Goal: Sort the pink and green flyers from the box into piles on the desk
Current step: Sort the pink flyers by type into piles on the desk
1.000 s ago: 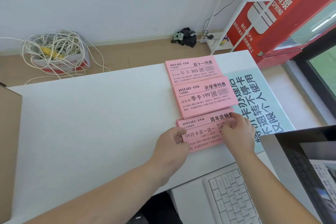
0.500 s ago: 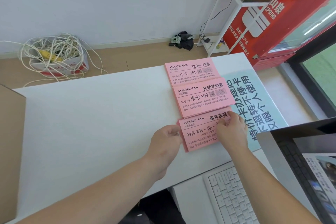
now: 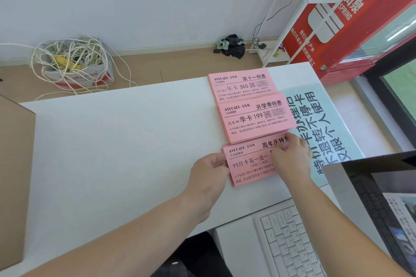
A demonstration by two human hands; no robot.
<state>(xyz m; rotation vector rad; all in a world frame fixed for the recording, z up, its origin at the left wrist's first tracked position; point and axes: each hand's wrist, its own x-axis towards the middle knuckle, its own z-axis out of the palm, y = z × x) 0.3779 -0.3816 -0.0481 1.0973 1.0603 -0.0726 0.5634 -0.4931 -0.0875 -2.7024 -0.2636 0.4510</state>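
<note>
It looked like a gym's front office. A white desk point(image 3: 112, 141) carried a keyboard point(image 3: 290, 247) and a screen point(image 3: 387, 186). Pink flyers point(image 3: 254, 117) printed "AVOCADO-GYM" with membership card prices lay in piles, and a red cabinet point(image 3: 337, 29) marked "SPRING" stood beyond the desk.
</note>
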